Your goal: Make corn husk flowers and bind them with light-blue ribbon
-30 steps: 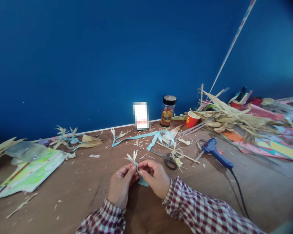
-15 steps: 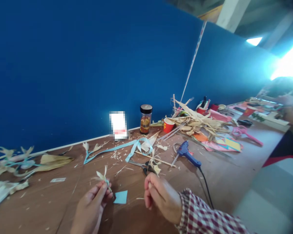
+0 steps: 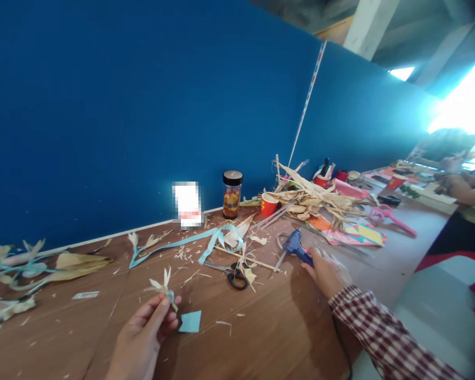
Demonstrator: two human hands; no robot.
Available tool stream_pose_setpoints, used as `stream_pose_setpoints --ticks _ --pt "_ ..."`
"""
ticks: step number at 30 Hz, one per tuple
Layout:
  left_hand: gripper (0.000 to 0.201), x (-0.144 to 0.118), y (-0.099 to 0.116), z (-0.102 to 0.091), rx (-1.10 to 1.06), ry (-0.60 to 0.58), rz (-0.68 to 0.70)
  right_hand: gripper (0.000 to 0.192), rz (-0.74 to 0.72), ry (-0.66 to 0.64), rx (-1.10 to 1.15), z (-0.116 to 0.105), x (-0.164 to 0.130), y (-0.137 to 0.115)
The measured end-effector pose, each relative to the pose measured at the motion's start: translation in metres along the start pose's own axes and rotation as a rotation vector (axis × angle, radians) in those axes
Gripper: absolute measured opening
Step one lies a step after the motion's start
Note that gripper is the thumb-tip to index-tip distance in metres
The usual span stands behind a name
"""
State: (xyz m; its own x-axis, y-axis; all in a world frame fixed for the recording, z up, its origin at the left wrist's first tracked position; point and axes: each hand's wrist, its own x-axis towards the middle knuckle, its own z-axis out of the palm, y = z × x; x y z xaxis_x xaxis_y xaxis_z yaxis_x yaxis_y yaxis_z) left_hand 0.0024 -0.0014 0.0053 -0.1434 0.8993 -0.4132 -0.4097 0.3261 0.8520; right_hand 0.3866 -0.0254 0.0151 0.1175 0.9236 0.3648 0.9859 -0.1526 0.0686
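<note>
Between thumb and fingers, my left hand [image 3: 148,323] pinches a small pale husk flower [image 3: 164,285] with a light blue band round its stem. My right hand [image 3: 328,272] is closed round the handle of a blue hot glue gun [image 3: 295,244], which lies on the table with its nozzle end to the left. A light blue paper square [image 3: 190,321] lies just right of my left hand. Black-handled scissors [image 3: 236,277] rest between the hands, beside a thin wooden stick [image 3: 257,259] and a curled light blue ribbon [image 3: 211,244].
On the brown table [image 3: 261,338] stand a lidded jar [image 3: 231,195] and a red paper cup [image 3: 268,205], near a heap of dry corn husks [image 3: 320,198]. Pink scissors [image 3: 391,219] and coloured paper [image 3: 364,235] lie right. More husk flowers [image 3: 31,258] lie left. Another person's arm [image 3: 469,190] shows far right.
My right hand has moved right from beside the scissors to the glue gun's handle and closed on it. My left hand still holds the husk flower. The view has shifted slightly.
</note>
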Motion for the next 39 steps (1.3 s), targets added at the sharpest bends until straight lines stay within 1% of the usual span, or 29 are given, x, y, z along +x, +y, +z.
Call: stream_pose_setpoints --ticks 3,7,11,15,16,18,20,21,23,24,26,29,32,34,37,39 --pt "0.034 0.0 0.0 0.001 0.004 0.003 0.001 0.019 0.002 0.054 0.054 0.002 -0.002 0.005" --pt "0.033 -0.001 0.002 0.003 0.004 0.004 0.008 0.027 0.036 0.168 0.22 -0.002 -0.005 0.01" --pt "0.035 -0.002 0.001 0.002 -0.015 0.004 0.017 0.031 0.047 0.274 0.307 -0.01 -0.005 0.012" --pt "0.033 -0.002 0.0 0.002 -0.026 -0.012 0.019 0.031 0.019 0.286 0.297 -0.021 0.0 0.015" --pt "0.032 -0.002 0.0 0.003 -0.03 -0.017 0.02 0.031 0.018 0.308 0.293 -0.024 0.002 0.016" --pt "0.027 -0.003 0.0 0.004 -0.043 -0.008 0.02 0.031 0.037 0.382 0.32 -0.03 0.004 0.016" --pt "0.022 -0.003 0.001 0.005 -0.051 0.029 0.015 0.032 0.088 0.401 0.417 -0.036 0.005 0.01" --pt "0.019 -0.002 0.001 0.005 -0.053 0.043 0.013 0.032 0.121 0.386 0.498 -0.04 0.005 0.004" --pt "0.016 -0.001 0.0 0.005 -0.045 0.038 0.011 0.03 0.156 0.29 0.716 -0.049 0.005 -0.014" --pt "0.015 -0.001 -0.001 0.005 -0.037 0.023 0.014 0.028 0.144 0.23 0.852 -0.053 0.005 -0.026" --pt "0.017 0.001 -0.001 0.004 -0.025 -0.002 0.023 0.025 0.057 0.044 1.09 -0.06 0.006 -0.055" --pt "0.021 0.001 0.0 0.003 -0.046 0.002 0.032 0.025 0.012 -0.128 1.317 -0.064 0.008 -0.102" --pt "0.023 0.001 0.005 0.001 -0.101 0.011 0.048 0.025 -0.022 -0.277 1.466 -0.062 0.01 -0.144" --pt "0.023 0.002 0.008 -0.002 -0.129 0.022 0.066 0.028 -0.043 -0.347 1.525 -0.057 0.012 -0.165" --pt "0.016 0.006 0.012 -0.007 -0.139 0.038 0.077 0.032 -0.061 -0.421 1.569 -0.045 0.013 -0.189" --pt "0.012 0.008 0.014 -0.01 -0.136 0.044 0.068 0.031 -0.063 -0.459 1.602 -0.034 0.011 -0.201"
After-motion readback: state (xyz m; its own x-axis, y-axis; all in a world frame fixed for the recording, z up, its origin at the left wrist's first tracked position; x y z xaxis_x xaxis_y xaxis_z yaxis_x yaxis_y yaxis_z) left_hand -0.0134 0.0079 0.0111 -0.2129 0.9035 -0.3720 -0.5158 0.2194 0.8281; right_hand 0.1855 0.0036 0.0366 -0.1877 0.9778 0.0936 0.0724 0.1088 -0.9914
